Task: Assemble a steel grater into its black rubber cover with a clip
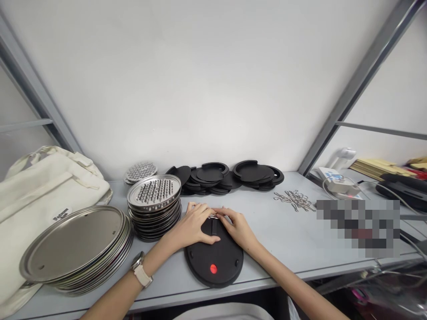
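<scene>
- The front edge of the grey, smooth-topped table runs close along the near rim of a black, matte, rounded base, leaving only a narrow margin on the person's side.
- The base lies flat, its rim smoothly curved; near its close end sits a bright red-orange round spot, with a small dark raised nub to the left and another to the right.
- A black straight strip runs up the middle toward a thin silver wire piece at the far end.
- The left hand spans the base's left side, thumb spread away from the fingers and lying over its face; whether the fingers grip anything cannot be told.
- The right hand comes from the right, fingertips bunched narrowly at the wire; whether they pinch it is hidden.
- Left of the base, a tall stack of round silver grater plates limits sideways room.
- Rightward, bare tabletop stretches to a loose heap of silver wire clips.
- Beyond, overlapping black round rimmed trays line the pale wall.
</scene>
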A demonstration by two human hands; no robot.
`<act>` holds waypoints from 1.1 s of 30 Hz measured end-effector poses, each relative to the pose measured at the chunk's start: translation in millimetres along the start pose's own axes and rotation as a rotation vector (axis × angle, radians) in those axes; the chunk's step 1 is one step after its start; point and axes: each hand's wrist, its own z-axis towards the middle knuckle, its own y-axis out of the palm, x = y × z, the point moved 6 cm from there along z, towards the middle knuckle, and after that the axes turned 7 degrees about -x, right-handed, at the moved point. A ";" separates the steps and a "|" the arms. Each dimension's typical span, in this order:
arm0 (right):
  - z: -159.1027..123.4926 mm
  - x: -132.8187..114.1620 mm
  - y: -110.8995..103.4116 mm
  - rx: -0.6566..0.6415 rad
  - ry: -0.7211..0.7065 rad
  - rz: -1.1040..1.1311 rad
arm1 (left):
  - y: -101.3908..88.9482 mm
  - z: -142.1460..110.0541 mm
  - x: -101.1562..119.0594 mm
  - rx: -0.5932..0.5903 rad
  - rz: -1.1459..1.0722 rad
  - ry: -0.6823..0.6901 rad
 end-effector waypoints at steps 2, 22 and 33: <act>-0.8 1.7 -0.7 0.008 0.037 0.026 | -0.8 0.3 1.3 -0.011 0.007 0.010; -2.2 3.7 -0.3 0.012 0.070 -0.003 | 2.1 -1.7 -2.7 -0.009 -0.008 -0.022; -1.9 2.9 -1.8 0.031 0.049 0.037 | 1.7 -1.7 -3.9 -0.031 -0.056 -0.050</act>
